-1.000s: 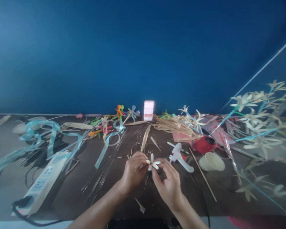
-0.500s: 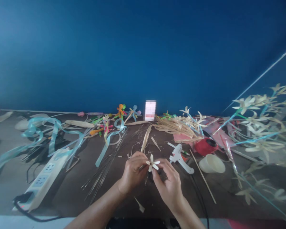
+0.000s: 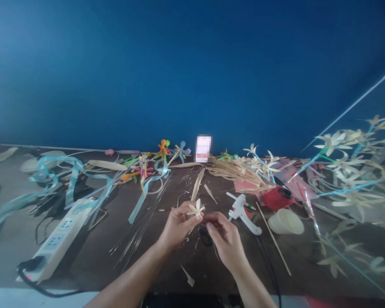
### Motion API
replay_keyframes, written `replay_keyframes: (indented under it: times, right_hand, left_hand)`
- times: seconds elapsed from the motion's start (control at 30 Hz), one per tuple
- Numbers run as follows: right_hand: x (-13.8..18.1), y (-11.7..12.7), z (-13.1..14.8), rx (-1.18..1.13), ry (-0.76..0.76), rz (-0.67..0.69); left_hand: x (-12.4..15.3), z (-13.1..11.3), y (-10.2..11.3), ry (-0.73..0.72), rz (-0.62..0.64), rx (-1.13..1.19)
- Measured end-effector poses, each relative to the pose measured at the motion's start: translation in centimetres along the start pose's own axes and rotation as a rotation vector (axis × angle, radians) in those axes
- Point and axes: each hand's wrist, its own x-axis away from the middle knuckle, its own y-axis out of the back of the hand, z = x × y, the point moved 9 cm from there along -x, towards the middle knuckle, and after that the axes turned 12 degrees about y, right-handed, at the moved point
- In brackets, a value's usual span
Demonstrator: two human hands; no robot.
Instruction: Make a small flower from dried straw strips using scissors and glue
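Observation:
Over the middle of the table, my left hand (image 3: 179,224) pinches a cream flower (image 3: 196,209) between thumb and fingers, its narrow petals spread upward. Just to its right is my right hand (image 3: 224,239), thumb and fingertips closed together near the flower's base. A thin pale strip (image 3: 216,251) shows below those fingers; whether they grip it I cannot tell. Behind the hands, a dark round object (image 3: 205,236) is partly hidden. A white glue gun (image 3: 244,216) lies beyond my right hand, and small pale scraps are scattered around.
At left lie a power strip (image 3: 59,239), light blue ribbon (image 3: 72,184) and thin wires (image 3: 141,226). To the right are a cream cup (image 3: 285,221), a red spool (image 3: 277,198), a thin stick (image 3: 273,239) and finished flower stems (image 3: 353,188). Dried husks (image 3: 240,174) lie at the back.
The flower, held between both hands before, has shifted a little left and up in my left hand. My right hand has drawn slightly away from it, down and to the right.

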Motion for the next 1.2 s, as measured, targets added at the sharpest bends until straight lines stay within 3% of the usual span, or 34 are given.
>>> replay_keyframes:
  times: [0.1, 0.23, 0.5, 0.8, 0.97, 1.2]
  right_hand:
    - [0.2, -1.1, -1.9, -0.276, -0.178, -0.006]
    - [0.4, -2.4, -3.0, -0.549, -0.315, -0.050]
    - [0.4, -3.4, -3.4, -0.687, -0.389, -0.090]
    - [0.0, -2.7, -3.5, -0.661, -0.325, -0.244]
    - [0.0, -2.3, -3.5, -0.599, -0.283, -0.287]
    - [-0.2, -1.8, -2.8, -0.509, -0.134, -0.274]
  left_hand:
    - [-0.3, 0.6, -0.5, 0.110, 0.096, 0.230]
    - [-0.4, 1.1, -1.0, 0.179, 0.154, 0.293]
    - [-0.3, 2.0, -0.9, 0.216, 0.180, 0.334]
    - [-0.4, 2.6, -0.5, 0.243, 0.117, 0.370]
    - [-0.3, 2.1, -0.1, 0.157, 0.039, 0.318]
    - [0.0, 0.5, -0.4, 0.077, 0.054, 0.274]
